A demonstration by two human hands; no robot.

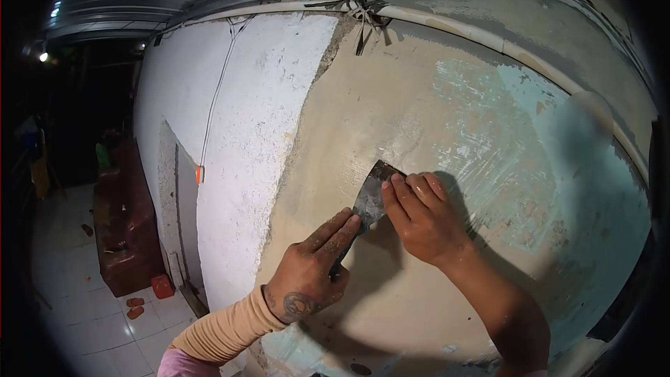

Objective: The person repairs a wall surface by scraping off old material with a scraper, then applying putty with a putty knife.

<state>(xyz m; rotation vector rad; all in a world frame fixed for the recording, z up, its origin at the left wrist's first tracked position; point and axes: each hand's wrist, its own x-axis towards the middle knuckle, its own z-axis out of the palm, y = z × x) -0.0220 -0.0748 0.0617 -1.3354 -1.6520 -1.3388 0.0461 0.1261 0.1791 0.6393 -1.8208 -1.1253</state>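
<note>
A dark, flat scraper blade (368, 195) lies slanted against the beige plastered wall (370, 105). My left hand (307, 269), below a tan sleeve, is wrapped round its handle, with two fingers stretched along the lower end of the blade. My right hand (422, 216) presses its fingertips on the upper right edge of the blade. Worn turquoise paint (488, 146) shows on the wall to the right, and a rough-edged white section (258, 98) stands to the left.
A pipe (481, 36) runs along the wall top, with tied strips (366, 10) hanging from it. At the left are a dark red bench (125, 223), a red box (162, 286), orange slippers (135, 308) and a tiled floor (70, 265). An orange item (200, 174) hangs on a cable.
</note>
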